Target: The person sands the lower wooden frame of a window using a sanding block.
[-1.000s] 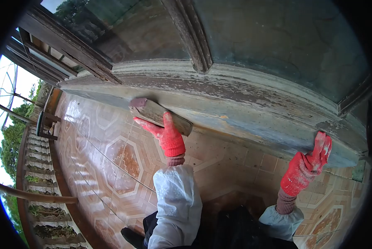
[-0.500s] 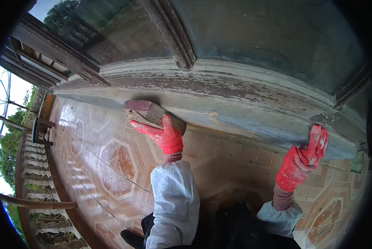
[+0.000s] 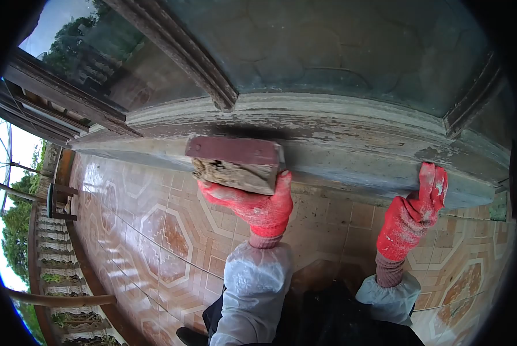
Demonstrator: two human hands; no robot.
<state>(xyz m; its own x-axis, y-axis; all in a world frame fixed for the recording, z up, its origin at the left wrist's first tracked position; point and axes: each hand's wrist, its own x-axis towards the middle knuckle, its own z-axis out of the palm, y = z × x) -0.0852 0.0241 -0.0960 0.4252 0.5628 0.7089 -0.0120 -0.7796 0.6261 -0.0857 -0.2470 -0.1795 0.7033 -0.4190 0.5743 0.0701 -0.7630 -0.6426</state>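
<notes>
Beneath us spreads the patterned tile floor (image 3: pixel 327 225), glossy near the balustrade side. Above it stand the big window panes (image 3: pixel 339 52), divided by a worn wooden upright (image 3: pixel 177 52) and bordered below by a frame rail (image 3: pixel 327 124) of flaking brown paint. Along the foot of that rail runs a long grey ledge (image 3: pixel 350 170), and the balustrade (image 3: pixel 51 235) closes the far left side.

Our right hand (image 3: pixel 407 225), in a dusty red glove, rests its fingertips near the right end of the ledge, two fingers stretched and close together; we cannot tell whether anything is tucked in the palm. Our left hand (image 3: pixel 258 209), gloved alike, cups a block (image 3: pixel 235 153) from below, thumb up against one end and fingers spread beneath. The block sits by the ledge's outer edge, left of its middle; whether they touch, we cannot tell.

We judge the block stiff and moderately heavy for one hand. Its maroon face looks smooth and perhaps slick if damp, while the pitted, ragged side could crumble or splinter. We would take it across the middle, thumb opposite fingers, keeping off that broken corner.
</notes>
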